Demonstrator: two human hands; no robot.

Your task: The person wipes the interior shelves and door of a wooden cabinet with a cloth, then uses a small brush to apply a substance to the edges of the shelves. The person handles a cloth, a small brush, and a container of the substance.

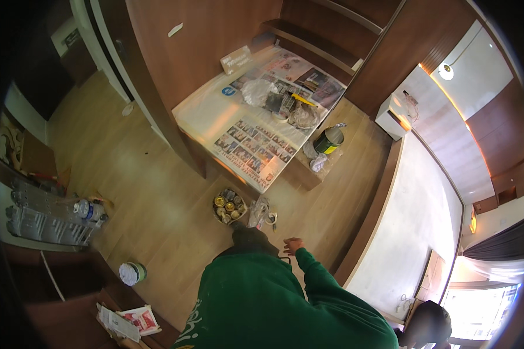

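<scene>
My right hand point(293, 245) hangs above the floor at the end of a green sleeve, its fingers apart and nothing visible in them. My left hand is out of sight, behind my body or below the picture. Nearest the right hand on the floor lie a roll of tape point(271, 218) and a crumpled clear plastic bag point(258, 212). Beside the bag stands a container point(243, 208) filled with several small round tins, some with gold-coloured tops. Before me is a low platform covered with newspaper point(256, 148). On it lie a yellow-handled tool point(304, 100) and crumpled plastic point(259, 92).
An open dark green can point(329, 139) stands right of the platform on a wooden block. At left are a folded metal ladder point(43, 218), a plastic bottle point(88, 209) and a covered tub point(132, 273). A raised white bed base point(410, 221) runs along the right. Another person point(428, 323) is at lower right.
</scene>
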